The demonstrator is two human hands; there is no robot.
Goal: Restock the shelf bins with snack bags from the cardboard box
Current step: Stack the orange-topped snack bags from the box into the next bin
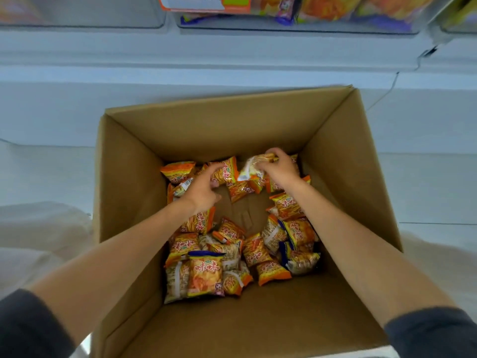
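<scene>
An open cardboard box (129, 177) stands below me, its floor ringed with several small orange snack bags (205, 276). Both my arms reach down into it. My right hand (280, 167) pinches a pale, blurred snack bag (251, 167) at the far side of the box. My left hand (204, 189) reaches over the far-left bags, its fingers touching an orange bag (228, 171); blur hides whether they grip it. Part of the box floor shows bare in the middle.
Clear shelf bins run along the top: one at the left (82, 14), one in the middle (335, 14) holding orange and purple snack bags behind an orange label (204, 2). White shelving fronts sit behind the box. A thin cable (387, 91) hangs at the right.
</scene>
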